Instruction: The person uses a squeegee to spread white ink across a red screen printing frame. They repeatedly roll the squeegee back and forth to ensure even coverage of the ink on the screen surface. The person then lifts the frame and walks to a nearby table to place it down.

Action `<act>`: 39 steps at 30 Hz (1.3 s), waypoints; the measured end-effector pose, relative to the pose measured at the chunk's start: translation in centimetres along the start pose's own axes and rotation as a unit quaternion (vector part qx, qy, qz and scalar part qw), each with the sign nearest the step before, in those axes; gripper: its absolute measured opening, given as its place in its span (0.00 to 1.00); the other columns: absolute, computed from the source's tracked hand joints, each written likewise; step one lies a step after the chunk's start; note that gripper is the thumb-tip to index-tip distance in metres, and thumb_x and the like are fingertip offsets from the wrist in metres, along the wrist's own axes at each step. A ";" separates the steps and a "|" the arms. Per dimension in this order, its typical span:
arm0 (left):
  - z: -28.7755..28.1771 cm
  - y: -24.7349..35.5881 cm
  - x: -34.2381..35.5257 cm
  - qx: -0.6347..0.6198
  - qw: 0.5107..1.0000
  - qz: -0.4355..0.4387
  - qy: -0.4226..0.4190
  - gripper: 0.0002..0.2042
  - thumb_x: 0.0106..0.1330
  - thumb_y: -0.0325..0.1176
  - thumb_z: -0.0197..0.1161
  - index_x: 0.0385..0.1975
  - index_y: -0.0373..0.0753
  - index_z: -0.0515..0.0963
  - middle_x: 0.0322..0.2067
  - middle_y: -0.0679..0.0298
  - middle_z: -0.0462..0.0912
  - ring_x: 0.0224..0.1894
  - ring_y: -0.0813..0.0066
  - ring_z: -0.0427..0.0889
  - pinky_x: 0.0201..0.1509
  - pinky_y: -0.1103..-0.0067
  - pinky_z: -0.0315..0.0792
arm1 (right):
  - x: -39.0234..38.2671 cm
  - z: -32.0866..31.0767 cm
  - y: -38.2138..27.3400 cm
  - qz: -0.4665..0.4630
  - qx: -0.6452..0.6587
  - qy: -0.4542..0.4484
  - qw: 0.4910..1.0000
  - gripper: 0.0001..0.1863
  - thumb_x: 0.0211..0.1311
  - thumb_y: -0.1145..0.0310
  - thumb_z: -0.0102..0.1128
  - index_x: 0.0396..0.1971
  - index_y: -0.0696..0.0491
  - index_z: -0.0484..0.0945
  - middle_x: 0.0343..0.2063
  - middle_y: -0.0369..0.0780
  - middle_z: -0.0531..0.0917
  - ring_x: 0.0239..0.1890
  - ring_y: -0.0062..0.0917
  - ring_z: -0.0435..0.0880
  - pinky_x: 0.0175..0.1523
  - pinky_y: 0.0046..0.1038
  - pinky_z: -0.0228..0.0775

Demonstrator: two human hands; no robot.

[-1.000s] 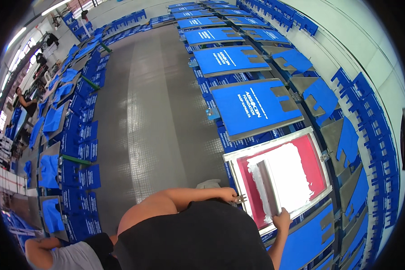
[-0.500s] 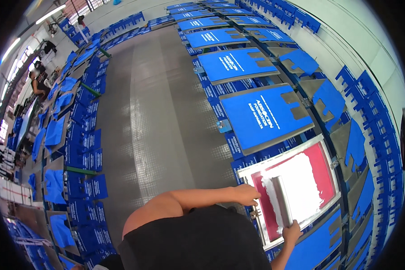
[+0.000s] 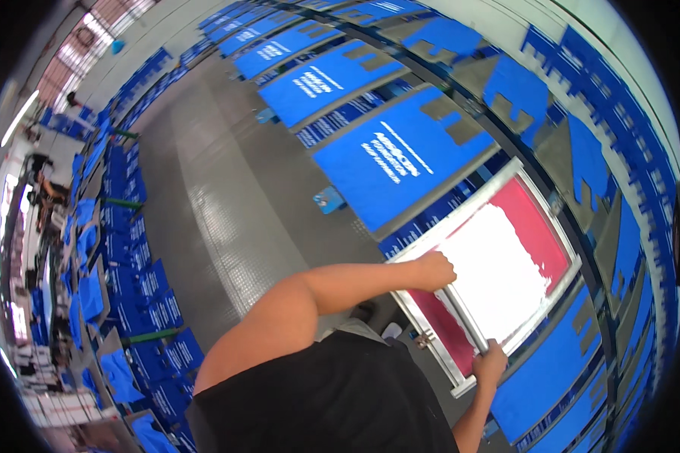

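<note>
A screen-printing frame [image 3: 570, 268] with silver bars lies tilted at my front right. White ink [image 3: 506, 264] covers most of its red mesh [image 3: 540, 226]. Across the near-left part of the screen lies a long metal squeegee [image 3: 466, 318]. My left hand [image 3: 434, 270] is closed over the squeegee's far end, its fingers curled down. My right hand [image 3: 490, 363] grips the near end, close to the frame's lower bar. A hinge clamp [image 3: 425, 340] sits on the frame's left bar. What lies under the screen is hidden.
Blue bag-shaped fabric pieces [image 3: 404, 162] with white print lie on grey boards along the rack. More blue pieces [image 3: 544, 370] lie on the near side. A grey aisle floor [image 3: 219, 204] runs left, with another rack [image 3: 147, 302] beyond. A person [image 3: 49, 189] is at the far left.
My left hand has left the frame's left bar and now closes on the squeegee's far end. My right hand still grips the near end. The view has turned.
</note>
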State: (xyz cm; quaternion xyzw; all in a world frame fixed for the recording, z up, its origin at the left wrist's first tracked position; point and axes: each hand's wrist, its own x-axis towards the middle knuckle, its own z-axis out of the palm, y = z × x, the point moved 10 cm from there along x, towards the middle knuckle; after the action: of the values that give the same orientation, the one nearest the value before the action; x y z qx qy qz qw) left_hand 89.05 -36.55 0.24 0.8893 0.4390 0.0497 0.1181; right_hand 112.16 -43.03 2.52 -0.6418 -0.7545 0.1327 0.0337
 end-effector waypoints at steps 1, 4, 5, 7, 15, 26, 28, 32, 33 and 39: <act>0.9 -0.1 0.8 0.006 0.999 0.014 -0.032 0.03 0.47 0.31 0.61 0.20 0.42 0.80 0.23 0.57 0.82 0.28 0.57 0.83 0.34 0.65 0.76 | -0.1 0.7 0.7 -0.011 0.018 0.005 1.000 0.11 0.36 0.76 0.58 0.27 0.57 0.77 0.23 0.52 0.80 0.30 0.51 0.78 0.37 0.47 0.68; -1.9 1.1 2.8 0.006 0.999 0.030 -0.024 0.05 0.44 0.28 0.62 0.22 0.40 0.81 0.25 0.55 0.81 0.33 0.56 0.80 0.38 0.63 0.73 | 0.1 0.5 2.3 0.034 0.053 -0.002 0.998 0.15 0.37 0.72 0.60 0.32 0.56 0.78 0.26 0.52 0.80 0.33 0.50 0.78 0.39 0.46 0.69; -3.2 1.6 3.6 0.000 1.000 0.019 -0.024 0.07 0.43 0.27 0.62 0.24 0.39 0.80 0.27 0.55 0.81 0.34 0.56 0.80 0.39 0.64 0.73 | 0.3 0.9 3.7 0.052 0.067 -0.032 0.996 0.16 0.38 0.72 0.60 0.33 0.56 0.78 0.28 0.52 0.80 0.34 0.50 0.78 0.42 0.46 0.69; -5.6 3.0 5.4 -0.004 0.999 0.001 -0.033 0.08 0.42 0.25 0.62 0.25 0.39 0.79 0.28 0.56 0.81 0.35 0.58 0.80 0.41 0.65 0.73 | 1.1 -0.6 4.9 0.036 0.121 -0.038 0.991 0.20 0.37 0.77 0.54 0.38 0.55 0.79 0.29 0.51 0.81 0.37 0.47 0.80 0.42 0.43 0.71; -6.2 -0.8 14.8 0.013 0.998 0.004 0.056 0.13 0.44 0.27 0.64 0.32 0.38 0.77 0.30 0.58 0.80 0.37 0.57 0.78 0.44 0.66 0.68 | 12.6 -5.3 8.5 -0.038 -0.019 0.046 0.998 0.11 0.43 0.77 0.55 0.30 0.53 0.77 0.25 0.44 0.81 0.34 0.39 0.81 0.46 0.46 0.67; -0.5 -0.5 7.8 -0.013 0.999 -0.038 0.025 0.20 0.40 0.27 0.66 0.38 0.38 0.77 0.35 0.57 0.75 0.43 0.57 0.74 0.48 0.65 0.68 | 8.6 -0.7 4.9 -0.047 0.013 0.038 0.998 0.15 0.43 0.79 0.55 0.35 0.56 0.73 0.30 0.44 0.77 0.39 0.38 0.77 0.45 0.38 0.68; -2.3 1.5 5.1 -0.038 0.998 -0.041 -0.029 0.18 0.39 0.27 0.66 0.34 0.37 0.77 0.32 0.57 0.76 0.40 0.57 0.75 0.46 0.66 0.69 | 5.2 -2.7 3.2 -0.043 0.040 0.001 0.998 0.15 0.38 0.80 0.56 0.33 0.56 0.73 0.27 0.44 0.77 0.35 0.40 0.77 0.40 0.39 0.68; -2.3 3.7 0.8 -0.077 0.996 -0.038 -0.026 0.15 0.37 0.26 0.67 0.29 0.37 0.76 0.28 0.58 0.77 0.36 0.56 0.77 0.42 0.67 0.71 | 0.2 -2.0 1.1 -0.023 0.060 -0.025 0.998 0.15 0.36 0.78 0.58 0.31 0.56 0.74 0.25 0.44 0.78 0.31 0.42 0.78 0.37 0.41 0.69; -1.6 3.7 0.6 -0.083 0.995 -0.040 -0.027 0.15 0.37 0.26 0.67 0.29 0.37 0.76 0.29 0.58 0.77 0.36 0.56 0.77 0.42 0.67 0.71 | 0.0 -1.0 1.3 -0.006 0.051 -0.039 0.998 0.15 0.36 0.78 0.58 0.31 0.55 0.74 0.26 0.44 0.79 0.31 0.42 0.78 0.38 0.41 0.70; 0.7 2.9 1.1 -0.091 0.991 -0.064 -0.077 0.17 0.36 0.24 0.67 0.31 0.38 0.75 0.31 0.58 0.78 0.36 0.57 0.77 0.42 0.66 0.72 | 1.7 1.9 2.9 0.047 0.026 -0.151 0.987 0.15 0.35 0.76 0.62 0.30 0.51 0.78 0.26 0.43 0.81 0.33 0.40 0.81 0.37 0.40 0.72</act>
State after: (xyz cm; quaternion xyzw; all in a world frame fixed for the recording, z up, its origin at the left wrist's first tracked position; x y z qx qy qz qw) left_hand 92.04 -37.53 0.29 0.8463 0.4780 0.0130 0.2348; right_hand 114.26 -41.29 -0.18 -0.6478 -0.7165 0.2493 -0.0700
